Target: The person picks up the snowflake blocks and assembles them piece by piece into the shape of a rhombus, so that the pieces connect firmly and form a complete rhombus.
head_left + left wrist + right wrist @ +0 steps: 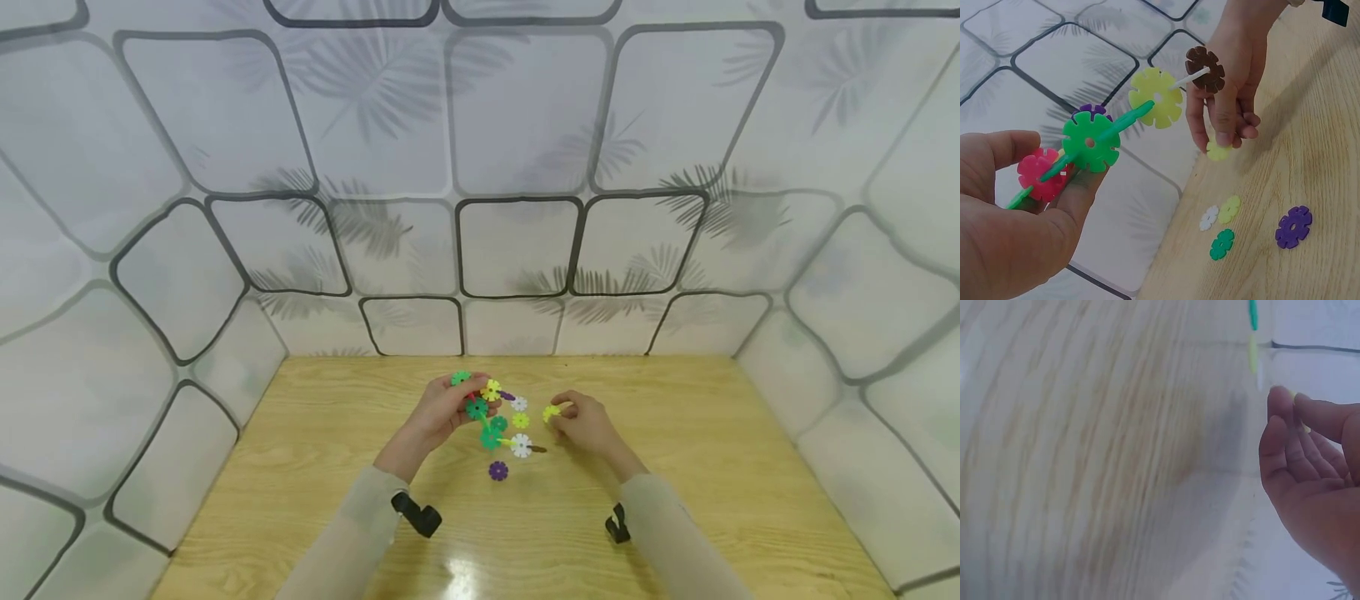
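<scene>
My left hand grips a joined structure of notched plastic snowflake discs, raised above the table. In the left wrist view, its pink disc lies between my thumb and fingers. A green disc, a pale yellow disc and a brown disc extend outward from there, slotted edge to face. Part of a purple disc shows behind the green one. To the right of the structure, my right hand pinches a single yellow disc between thumb and fingertips.
Loose on the wooden table lie a small white disc, a yellow disc and a green disc, grouped together. A purple disc lies apart, nearer the person. Patterned panels enclose the table's back and sides.
</scene>
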{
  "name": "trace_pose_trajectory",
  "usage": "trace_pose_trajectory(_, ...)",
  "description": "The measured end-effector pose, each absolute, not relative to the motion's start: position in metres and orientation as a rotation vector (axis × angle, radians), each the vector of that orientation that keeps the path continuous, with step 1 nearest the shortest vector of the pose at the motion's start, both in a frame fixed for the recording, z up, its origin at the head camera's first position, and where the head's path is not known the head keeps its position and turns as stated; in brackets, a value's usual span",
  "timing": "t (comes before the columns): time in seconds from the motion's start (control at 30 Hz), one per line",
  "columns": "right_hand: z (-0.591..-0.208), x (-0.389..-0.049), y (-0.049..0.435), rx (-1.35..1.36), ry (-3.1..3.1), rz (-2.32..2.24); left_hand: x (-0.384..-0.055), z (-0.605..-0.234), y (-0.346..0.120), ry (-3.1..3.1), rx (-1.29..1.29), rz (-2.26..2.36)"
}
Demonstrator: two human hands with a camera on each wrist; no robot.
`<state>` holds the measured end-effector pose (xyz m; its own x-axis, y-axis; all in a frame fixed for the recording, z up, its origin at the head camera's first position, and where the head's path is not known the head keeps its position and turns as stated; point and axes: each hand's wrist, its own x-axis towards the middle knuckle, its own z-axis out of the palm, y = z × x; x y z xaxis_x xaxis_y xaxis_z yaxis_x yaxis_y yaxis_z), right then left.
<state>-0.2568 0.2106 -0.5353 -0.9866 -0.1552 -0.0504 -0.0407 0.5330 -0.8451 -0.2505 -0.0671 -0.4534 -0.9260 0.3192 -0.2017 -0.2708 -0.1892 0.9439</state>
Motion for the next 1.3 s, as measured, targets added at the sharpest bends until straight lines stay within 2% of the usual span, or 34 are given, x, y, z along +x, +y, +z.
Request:
trace_pose_trajectory(0.33, -0.518, -0.248, 0.209, -0.332, 2.550, -1.634, -0.251, -0.454, -0.067, 1.685, 0.044, 2.186)
trace_pose_trajectory(1.3, -0.481, -0.236, 0.191, -0.445, 2.510, -1.715, -0.251, -0.454, -0.071, 1.698, 0.082, 2.178)
